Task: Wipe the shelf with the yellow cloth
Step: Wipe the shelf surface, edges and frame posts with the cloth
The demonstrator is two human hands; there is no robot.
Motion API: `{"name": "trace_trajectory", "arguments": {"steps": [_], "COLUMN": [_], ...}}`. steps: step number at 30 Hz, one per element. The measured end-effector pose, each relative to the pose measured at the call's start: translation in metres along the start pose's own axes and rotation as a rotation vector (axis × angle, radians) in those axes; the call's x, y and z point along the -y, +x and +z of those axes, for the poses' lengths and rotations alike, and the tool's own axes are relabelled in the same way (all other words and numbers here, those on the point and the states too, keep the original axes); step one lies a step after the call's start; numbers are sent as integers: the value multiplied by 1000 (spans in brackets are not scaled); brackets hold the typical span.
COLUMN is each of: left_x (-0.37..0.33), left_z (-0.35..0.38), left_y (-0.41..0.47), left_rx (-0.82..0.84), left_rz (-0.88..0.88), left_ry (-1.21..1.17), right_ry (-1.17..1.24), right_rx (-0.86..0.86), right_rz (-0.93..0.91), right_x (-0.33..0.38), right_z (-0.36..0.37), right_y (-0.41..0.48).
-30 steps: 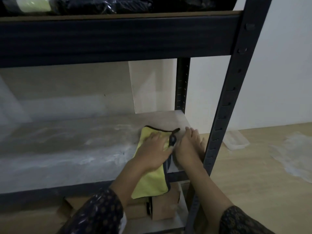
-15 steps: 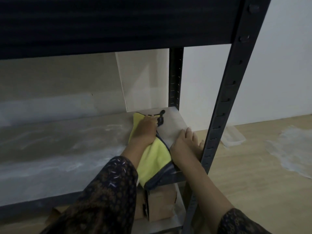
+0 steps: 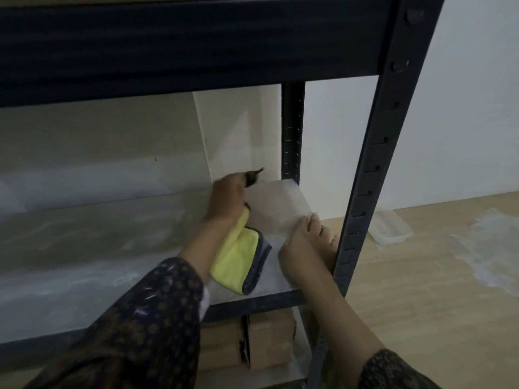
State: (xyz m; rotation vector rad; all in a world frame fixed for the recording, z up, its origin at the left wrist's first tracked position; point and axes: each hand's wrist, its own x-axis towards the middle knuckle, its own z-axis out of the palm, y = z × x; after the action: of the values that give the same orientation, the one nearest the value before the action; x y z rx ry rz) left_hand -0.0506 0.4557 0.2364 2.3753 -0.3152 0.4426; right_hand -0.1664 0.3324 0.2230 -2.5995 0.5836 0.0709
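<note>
The yellow cloth [image 3: 237, 258] with a dark border lies on the pale, dusty shelf board [image 3: 84, 248], trailing back toward the front edge. My left hand [image 3: 227, 199] presses down on its far end, near the back of the shelf, with fingers closed over the cloth. A dark loop of the cloth sticks out past the fingers. My right hand [image 3: 307, 247] rests flat on the shelf's right front corner, fingers spread, touching the dark front post [image 3: 376, 169].
A dark beam [image 3: 196, 46] of the shelf above hangs low overhead. The rear post [image 3: 292, 133] stands at the back right corner. Cardboard boxes [image 3: 269, 341] sit on the level below. A clear plastic container [image 3: 391, 227] lies on the wooden floor to the right.
My left hand has pushed the cloth from the front edge toward the back of the shelf. My right hand has stayed at the front right corner.
</note>
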Motion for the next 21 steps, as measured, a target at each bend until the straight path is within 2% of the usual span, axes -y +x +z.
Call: {"name": "trace_trajectory", "arguments": {"steps": [3, 6, 11, 14, 19, 21], "left_x": [-30, -18, 4, 37, 81, 89], "left_z": [43, 75, 67, 49, 14, 1], "left_y": [5, 14, 37, 43, 27, 18], "left_rx": [208, 303, 234, 201, 96, 105], "left_rz": [45, 9, -36, -85, -186, -212], "left_ry": [1, 64, 158, 231, 324, 343], "right_ry": [132, 121, 99, 4, -83, -78], "right_rx": [-63, -74, -61, 26, 76, 68], "right_rz": [-49, -69, -45, 11, 1, 7], "right_x": [-3, -5, -4, 0, 1, 1], "right_z": [4, 5, 8, 1, -5, -5], "right_y": [0, 3, 7, 6, 1, -1]}}
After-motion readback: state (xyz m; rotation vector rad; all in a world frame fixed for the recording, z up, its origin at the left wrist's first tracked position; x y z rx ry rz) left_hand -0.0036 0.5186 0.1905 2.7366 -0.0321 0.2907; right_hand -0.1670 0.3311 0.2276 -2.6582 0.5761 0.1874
